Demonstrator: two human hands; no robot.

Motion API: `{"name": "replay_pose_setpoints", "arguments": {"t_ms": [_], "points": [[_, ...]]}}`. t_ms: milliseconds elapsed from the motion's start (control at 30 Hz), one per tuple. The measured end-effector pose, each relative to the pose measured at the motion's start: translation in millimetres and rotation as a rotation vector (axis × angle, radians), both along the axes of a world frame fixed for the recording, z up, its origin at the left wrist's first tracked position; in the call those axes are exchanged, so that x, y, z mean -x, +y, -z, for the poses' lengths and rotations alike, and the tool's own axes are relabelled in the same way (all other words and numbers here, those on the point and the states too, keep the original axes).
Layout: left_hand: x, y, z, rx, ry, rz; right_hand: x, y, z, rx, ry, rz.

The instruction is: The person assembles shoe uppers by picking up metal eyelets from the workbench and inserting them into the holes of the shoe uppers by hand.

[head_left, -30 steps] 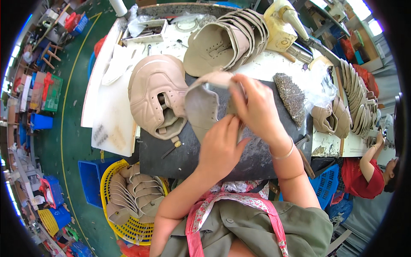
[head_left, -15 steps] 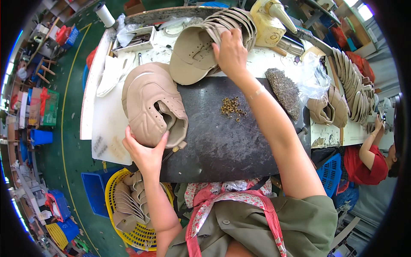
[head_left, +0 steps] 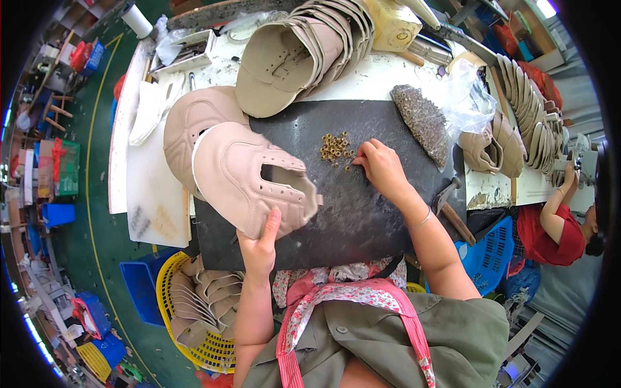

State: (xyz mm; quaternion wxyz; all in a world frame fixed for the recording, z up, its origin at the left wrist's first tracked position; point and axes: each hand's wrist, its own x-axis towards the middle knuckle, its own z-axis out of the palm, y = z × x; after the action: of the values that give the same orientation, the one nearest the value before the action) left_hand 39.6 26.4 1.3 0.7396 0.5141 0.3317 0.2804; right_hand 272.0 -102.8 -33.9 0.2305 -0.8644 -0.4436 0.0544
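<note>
My left hand pinched the near edge of a beige leather shoe upper with punched lace holes, thumb on top, its long axis running away from me toward the upper left over the dark stone work slab. My right hand rested on the slab with fingertips curled together just right of a small heap of brass eyelets, nearer to them than my left. I could not tell whether those fingers already pinched an eyelet, since they hid their own tips.
</note>
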Motion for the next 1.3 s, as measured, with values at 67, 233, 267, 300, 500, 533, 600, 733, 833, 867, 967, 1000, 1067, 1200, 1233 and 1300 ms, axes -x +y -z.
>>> {"name": "replay_pose_setpoints", "arguments": {"t_ms": [67,233,267,300,500,533,600,733,833,867,967,1000,1067,1200,1233,1300], "points": [[4.3,-8.9,1.5,-0.006,-0.07,0.007,4.3,-3.3,3.4,-0.058,-0.047,-0.001],[8.4,-26.5,3.5,0.048,-0.06,0.029,14.4,-11.3,-6.7,-0.121,-0.168,0.003],[10.1,-27.8,6.3,0.051,-0.057,0.033,19.8,-11.9,-14.5,-0.23,0.101,0.026],[10.8,-28.9,8.5,0.053,-0.058,0.061,25.5,-12.3,-21.6,-0.337,0.37,0.05],[6.6,-33.1,9.0,0.032,-0.039,0.082,77.5,-4.5,-47.1,-0.561,0.98,-0.142],[6.9,-33.0,9.4,0.03,-0.031,0.076,80.4,-3.2,-46.4,-0.562,0.981,-0.14],[6.8,-32.6,9.9,0.031,-0.023,0.077,84.8,-1.3,-42.9,-0.571,0.602,-0.253],[7.8,-33.5,11.3,-0.014,-0.001,0.085,91.0,-5.8,-39.3,-0.497,1.315,-0.057],[7.1,-35.2,10.5,-0.02,0.003,0.089,94.7,-6.6,-30.5,-0.556,1.511,0.052],[7.6,-36.0,11.0,-0.019,0.003,0.093,95.6,-8.3,-24.6,-0.558,1.51,0.055],[8.7,-37.7,13.6,-0.189,0.092,0.167,94.7,-9.5,-17.0,-0.627,1.415,0.011],[7.7,-38.3,14.0,-0.097,0.063,0.119,89.2,-7.0,-21.6,-0.617,1.463,-0.018],[8.6,-37.5,14.2,-0.006,0.038,0.067,64.2,-2.4,-33.3,-0.459,1.452,-0.03],[8.0,-33.5,15.5,0.04,0.033,0.025,33.2,7.0,-10.8,-0.17,0.313,0.088],[7.6,-33.0,15.6,0.046,0.021,0.013,31.1,6.4,-3.1,-0.085,-0.076,0.048],[7.2,-33.2,13.9,0.058,0.02,0.01,31.7,8.1,1.9,-0.078,-0.068,0.026]]}}
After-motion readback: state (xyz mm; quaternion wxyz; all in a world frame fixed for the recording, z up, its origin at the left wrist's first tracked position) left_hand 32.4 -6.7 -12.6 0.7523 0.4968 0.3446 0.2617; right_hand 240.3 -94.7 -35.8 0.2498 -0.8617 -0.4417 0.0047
